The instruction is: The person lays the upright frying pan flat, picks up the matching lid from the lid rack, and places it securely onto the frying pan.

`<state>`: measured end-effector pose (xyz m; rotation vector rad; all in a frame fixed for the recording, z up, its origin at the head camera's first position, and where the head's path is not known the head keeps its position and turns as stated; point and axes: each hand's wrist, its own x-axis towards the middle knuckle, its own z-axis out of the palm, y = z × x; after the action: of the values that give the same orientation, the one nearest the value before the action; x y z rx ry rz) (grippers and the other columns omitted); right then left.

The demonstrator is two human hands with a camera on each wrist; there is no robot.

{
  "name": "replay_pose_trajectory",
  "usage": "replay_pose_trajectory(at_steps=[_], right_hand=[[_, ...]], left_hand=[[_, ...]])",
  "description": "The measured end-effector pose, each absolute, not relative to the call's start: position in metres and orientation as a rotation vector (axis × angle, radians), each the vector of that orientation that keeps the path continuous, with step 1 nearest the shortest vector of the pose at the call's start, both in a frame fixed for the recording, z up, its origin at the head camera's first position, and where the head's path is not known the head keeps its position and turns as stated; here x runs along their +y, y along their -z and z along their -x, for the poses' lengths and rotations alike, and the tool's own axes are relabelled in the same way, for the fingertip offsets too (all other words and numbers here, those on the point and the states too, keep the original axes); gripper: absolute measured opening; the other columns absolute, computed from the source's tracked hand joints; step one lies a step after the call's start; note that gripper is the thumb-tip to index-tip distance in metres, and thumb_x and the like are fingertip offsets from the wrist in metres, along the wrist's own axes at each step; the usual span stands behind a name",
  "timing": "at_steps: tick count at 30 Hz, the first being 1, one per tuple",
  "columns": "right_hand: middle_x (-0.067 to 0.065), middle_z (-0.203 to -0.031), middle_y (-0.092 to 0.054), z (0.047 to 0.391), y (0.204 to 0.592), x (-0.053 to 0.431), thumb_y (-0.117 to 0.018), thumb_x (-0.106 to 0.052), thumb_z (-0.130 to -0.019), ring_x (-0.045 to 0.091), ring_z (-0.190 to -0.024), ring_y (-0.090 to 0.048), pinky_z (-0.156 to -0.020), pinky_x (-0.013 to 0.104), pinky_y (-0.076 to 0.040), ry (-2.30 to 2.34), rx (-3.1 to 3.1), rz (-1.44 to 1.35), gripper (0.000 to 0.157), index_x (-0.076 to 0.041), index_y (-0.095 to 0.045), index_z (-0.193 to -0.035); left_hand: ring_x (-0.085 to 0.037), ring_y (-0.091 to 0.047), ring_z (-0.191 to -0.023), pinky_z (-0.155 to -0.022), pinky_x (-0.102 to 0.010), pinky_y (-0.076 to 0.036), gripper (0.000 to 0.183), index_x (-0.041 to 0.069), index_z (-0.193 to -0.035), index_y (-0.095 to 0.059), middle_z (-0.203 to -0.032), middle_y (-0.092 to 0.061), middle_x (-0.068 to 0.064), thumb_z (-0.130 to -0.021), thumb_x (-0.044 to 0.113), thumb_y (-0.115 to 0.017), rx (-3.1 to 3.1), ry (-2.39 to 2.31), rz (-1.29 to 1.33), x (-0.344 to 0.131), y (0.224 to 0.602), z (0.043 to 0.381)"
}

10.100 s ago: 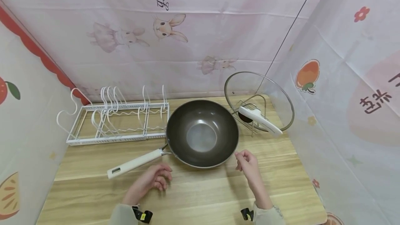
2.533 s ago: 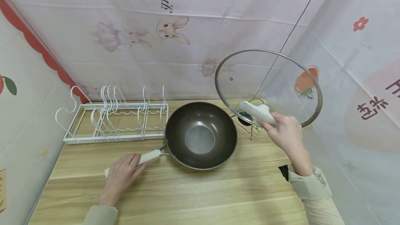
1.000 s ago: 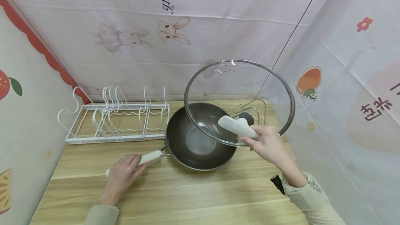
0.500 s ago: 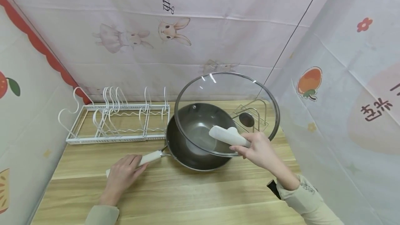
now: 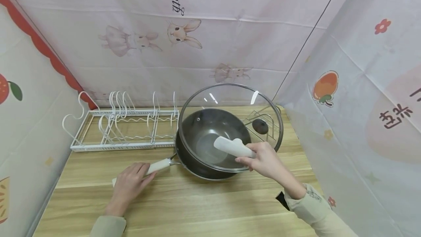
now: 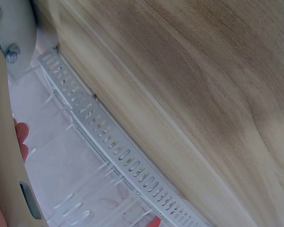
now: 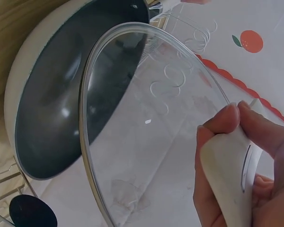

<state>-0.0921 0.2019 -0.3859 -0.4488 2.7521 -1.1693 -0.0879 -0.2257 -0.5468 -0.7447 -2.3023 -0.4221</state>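
A dark wok (image 5: 210, 138) with a pale outer wall stands on the wooden table. Its cream handle (image 5: 159, 165) points left, and my left hand (image 5: 129, 182) grips it. In the left wrist view the handle's end (image 6: 12, 179) shows with fingertips around it. My right hand (image 5: 264, 158) holds the glass lid (image 5: 227, 98) by its white handle (image 5: 234, 147). The lid is tilted, and in the head view it overlaps much of the wok. From the right wrist the lid's metal rim (image 7: 85, 104) appears apart from the wok (image 7: 61, 85), fingers and thumb closed around the handle.
A white dish rack (image 5: 123, 129) with curved dividers stands left of the wok. At the wok's right sits a small wire stand (image 5: 273, 123) with a dark round piece (image 5: 260, 126). Printed cloth walls (image 5: 210, 39) border the table at the back and sides.
Earlier the lid sat on the wire stand and both hands were free. The right hand lifted it, then brought it left and down over the wok. The left hand took the wok's handle and stayed.
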Motion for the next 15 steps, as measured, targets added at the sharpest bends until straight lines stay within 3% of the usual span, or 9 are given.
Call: replay_pose_trajectory(at_steps=[7, 15], right_hand=[[0.004, -0.060, -0.066, 0.098, 0.396, 0.198, -0.082, -0.019, -0.081, 0.022, -0.045, -0.062, -0.041, 0.025, -0.049, 1.265, 2.615, 0.395, 0.019, -0.005, -0.069, -0.080], [0.005, -0.059, -0.064, 0.107, 0.407, 0.197, -0.081, -0.017, -0.082, 0.025, -0.047, -0.063, -0.044, 0.038, -0.056, 1.359, 2.454, 0.360, 0.022, 0.000, -0.067, -0.082]], left_hand=[[-0.029, -0.066, -0.062, -0.046, -0.038, -0.055, 0.059, -0.001, -0.086, -0.068, -0.079, -0.069, -0.016, -0.103, 0.050, -0.043, -2.293, 0.430, 0.745, -0.225, 0.545, 0.088], [-0.029, -0.066, -0.063, -0.048, -0.039, -0.055, 0.062, -0.001, -0.086, -0.068, -0.080, -0.070, -0.016, -0.103, 0.051, -0.041, -2.317, 0.414, 0.725, -0.225, 0.545, 0.086]])
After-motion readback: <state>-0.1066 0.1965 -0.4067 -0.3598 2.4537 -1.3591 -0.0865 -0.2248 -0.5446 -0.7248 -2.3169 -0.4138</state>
